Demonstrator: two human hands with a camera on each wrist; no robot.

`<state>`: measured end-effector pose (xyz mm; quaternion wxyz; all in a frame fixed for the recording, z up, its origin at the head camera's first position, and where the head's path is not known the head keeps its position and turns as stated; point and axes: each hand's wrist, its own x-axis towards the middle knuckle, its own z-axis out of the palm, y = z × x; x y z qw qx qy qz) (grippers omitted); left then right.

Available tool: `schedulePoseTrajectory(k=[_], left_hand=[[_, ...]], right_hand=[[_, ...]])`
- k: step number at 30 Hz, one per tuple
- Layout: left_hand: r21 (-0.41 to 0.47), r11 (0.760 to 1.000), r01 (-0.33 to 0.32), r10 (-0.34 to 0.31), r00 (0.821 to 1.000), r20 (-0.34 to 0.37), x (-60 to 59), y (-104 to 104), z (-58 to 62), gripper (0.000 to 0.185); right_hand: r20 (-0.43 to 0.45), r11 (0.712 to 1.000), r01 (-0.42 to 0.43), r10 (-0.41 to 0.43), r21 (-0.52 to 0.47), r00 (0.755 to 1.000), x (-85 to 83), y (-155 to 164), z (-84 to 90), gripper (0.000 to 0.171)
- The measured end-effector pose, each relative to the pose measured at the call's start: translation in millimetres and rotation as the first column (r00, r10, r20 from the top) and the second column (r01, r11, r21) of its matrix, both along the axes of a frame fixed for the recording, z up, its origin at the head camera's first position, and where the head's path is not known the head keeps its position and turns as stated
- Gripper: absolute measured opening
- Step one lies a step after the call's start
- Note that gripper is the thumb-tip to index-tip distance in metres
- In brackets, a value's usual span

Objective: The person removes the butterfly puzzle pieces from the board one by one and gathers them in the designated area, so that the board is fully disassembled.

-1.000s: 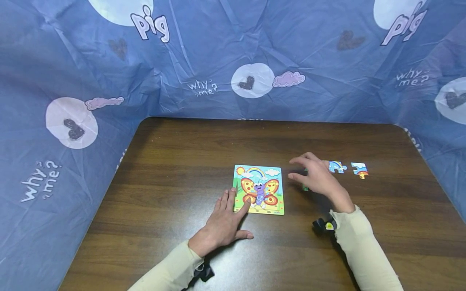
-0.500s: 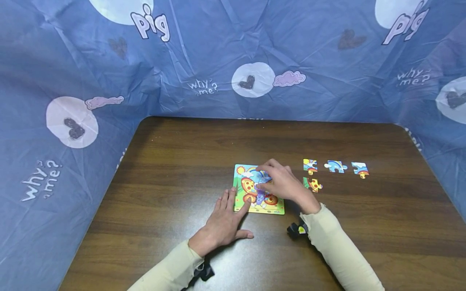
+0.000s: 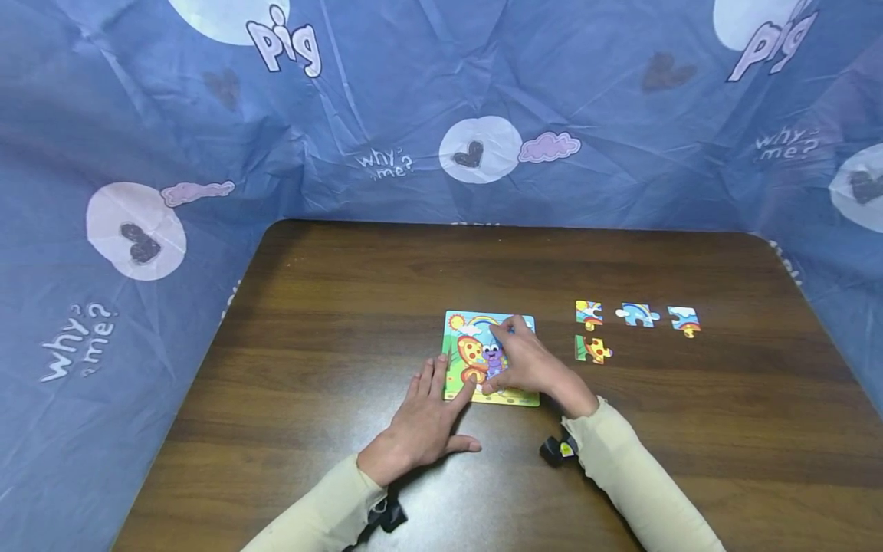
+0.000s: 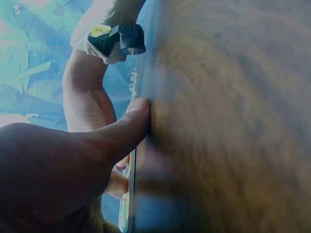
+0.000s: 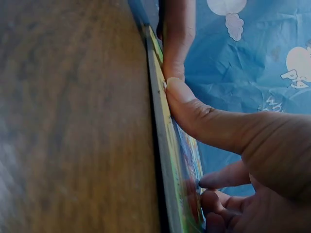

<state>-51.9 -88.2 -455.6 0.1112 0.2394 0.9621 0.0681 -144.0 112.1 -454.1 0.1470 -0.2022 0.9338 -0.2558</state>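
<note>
A square butterfly puzzle board [image 3: 451, 345] lies on the table in the head view, bright with a sun, rainbow and purple butterfly. My left hand [image 3: 424, 425] rests along its lower left edge, fingers extended, the thumb [image 4: 131, 121] off the board on the tabletop. Over the board's right half, my right hand [image 3: 534, 368] is spread, covering the right wing. Its thumb [image 5: 194, 109] touches the surface near the bottom in the right wrist view, and its fingertips touch higher up. No loose piece shows between them.
Right of the board lie loose jigsaw pieces: a sun piece [image 3: 589, 314], a rainbow piece [image 3: 638, 314], a cloud piece [image 3: 684, 320] and a green-and-wing piece [image 3: 593, 349]. A printed blue cloth [image 3: 414, 92] hangs behind the brown table [image 3: 331, 307].
My right hand has moved left from beside the green-and-wing piece onto the board, then slightly down across it. That piece now lies uncovered on the table. The left hand has not moved.
</note>
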Motion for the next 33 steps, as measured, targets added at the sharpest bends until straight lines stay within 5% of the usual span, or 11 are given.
schedulePoseTrajectory(k=[10, 33], left_hand=[[-0.001, 1.0, -0.003, 0.003, 1.0, 0.013, -0.9, 1.7, -0.4, 0.091], [0.001, 1.0, -0.007, 0.007, 1.0, 0.009, 1.0, 2.1, 0.8, 0.089]], right_hand=[[-0.011, 0.997, 0.071, -0.072, -0.007, 0.997, 2.9, -1.1, -1.1, 0.097], [-0.004, 0.995, 0.09, -0.09, -0.035, 0.996, 3.6, -6.4, -2.5, 0.099]])
